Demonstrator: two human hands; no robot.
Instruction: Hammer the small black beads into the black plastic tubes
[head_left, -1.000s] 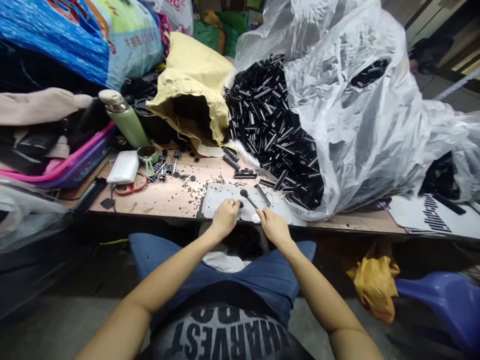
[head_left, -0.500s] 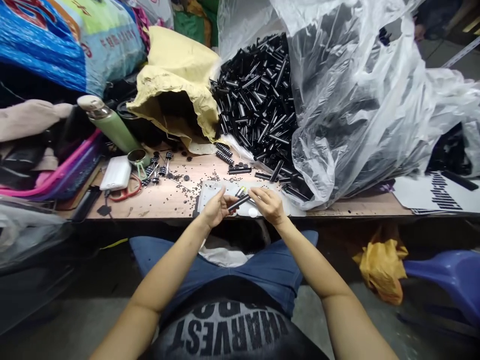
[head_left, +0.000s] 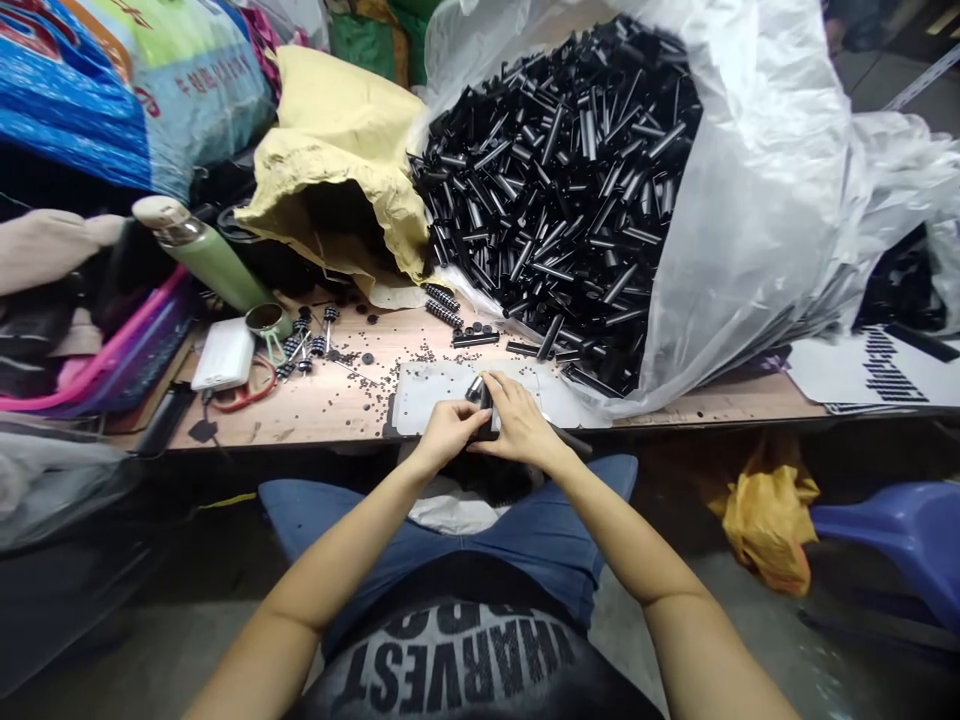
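My left hand is closed, thumb and fingertips pinched on a short black tube at the table's front edge. My right hand curves over the same tube from the right, its fingers mostly together and covering much of it. A shiny metal piece shows just beyond the fingertips. From under my right wrist sticks out a dark rod-like end; whether it joins the tube is hidden. Beneath both hands lies a pale translucent mat.
A big clear plastic bag spills black tubes behind the mat. Left of it are a yellow sack, ribbed rollers, a green bottle, a white box and tiny dark beads. A blue stool stands at right.
Both hands have come closer together and lower, and the tube has turned from slanting to more upright. The bag's plastic flap has fallen back to the right, baring more black tubes.
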